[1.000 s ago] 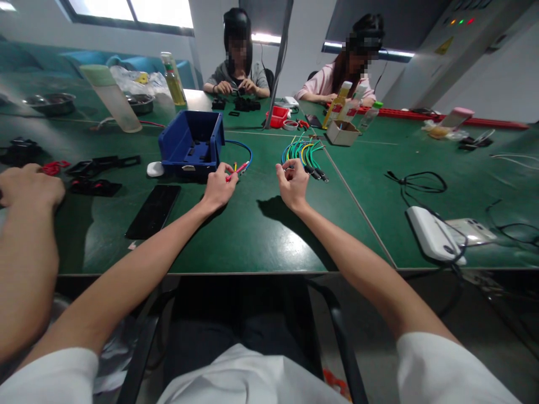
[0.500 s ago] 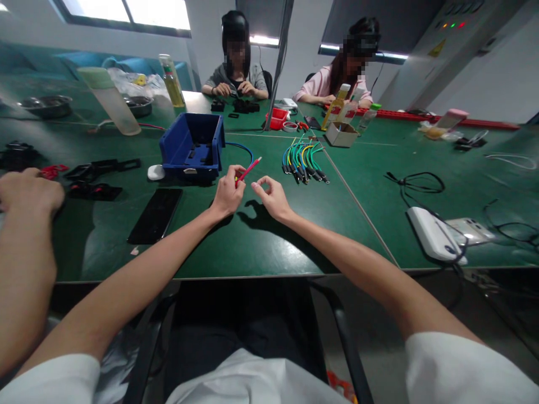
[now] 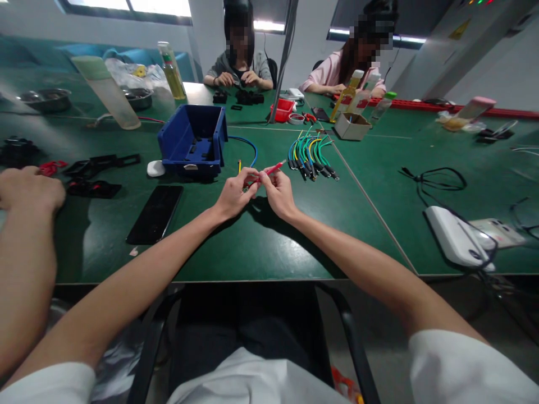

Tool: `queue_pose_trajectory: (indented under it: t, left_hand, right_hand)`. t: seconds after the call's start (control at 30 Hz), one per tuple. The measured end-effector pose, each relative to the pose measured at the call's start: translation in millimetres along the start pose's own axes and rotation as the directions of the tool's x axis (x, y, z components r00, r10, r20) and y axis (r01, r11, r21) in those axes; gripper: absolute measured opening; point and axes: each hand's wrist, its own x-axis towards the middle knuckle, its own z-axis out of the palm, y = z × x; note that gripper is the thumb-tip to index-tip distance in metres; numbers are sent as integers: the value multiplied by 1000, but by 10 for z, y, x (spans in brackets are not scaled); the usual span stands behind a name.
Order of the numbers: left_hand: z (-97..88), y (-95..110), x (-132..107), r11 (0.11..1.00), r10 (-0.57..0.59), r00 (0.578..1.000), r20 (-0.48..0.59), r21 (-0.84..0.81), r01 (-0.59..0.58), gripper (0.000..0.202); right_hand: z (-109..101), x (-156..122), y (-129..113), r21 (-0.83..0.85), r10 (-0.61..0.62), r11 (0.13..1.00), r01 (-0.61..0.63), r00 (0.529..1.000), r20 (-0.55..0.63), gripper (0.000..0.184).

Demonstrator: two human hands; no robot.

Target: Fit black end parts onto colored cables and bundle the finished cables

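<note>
Both hands meet above the table just right of the blue bin. My left hand is closed round a slim red pen-like tool whose pale tip points right and away from me. My right hand pinches the same tool nearer its tip, thumb and fingers pressed together. A short yellow piece sticks up by my left fingers; what it belongs to is hidden. Beyond my right hand lies a bundle of green, blue and yellow wires with black ends. One blue wire curves out beside the bin.
The blue bin holds small black parts. Left of my arm lie a black phone, a white case and black parts. Another person's hand rests at far left. A white power bank with black cable lies right.
My right hand has closed and come onto the red tool. My left hand has shifted right, and the tool has tilted flatter. The view has turned slightly downward.
</note>
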Motion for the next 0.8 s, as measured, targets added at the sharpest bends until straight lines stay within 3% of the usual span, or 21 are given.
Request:
queue_pose_trajectory:
  t: [0.13,0.3,0.6,0.8]
  left_hand:
    - [3,-81,23,995,58,998,-39,81,-54,24]
    - [-36,-147,53,971,119,992,-40,214,-108,22]
    - [-65,-178,74,967,93,990,-103,247,-65,21]
    - [-76,-225,84,969,62,996,-71,243,-43,29]
  right_hand:
    - [-22,-8,34,-35,-37,999,34,995,-97,43]
    - [-54,-5,20,24,33,999,-29,986,-166,52]
    - [-122,20,-26,169,66,985,-37,983,-173,41]
    - [-183,69,-15,172,81,984,-48,979,-188,36]
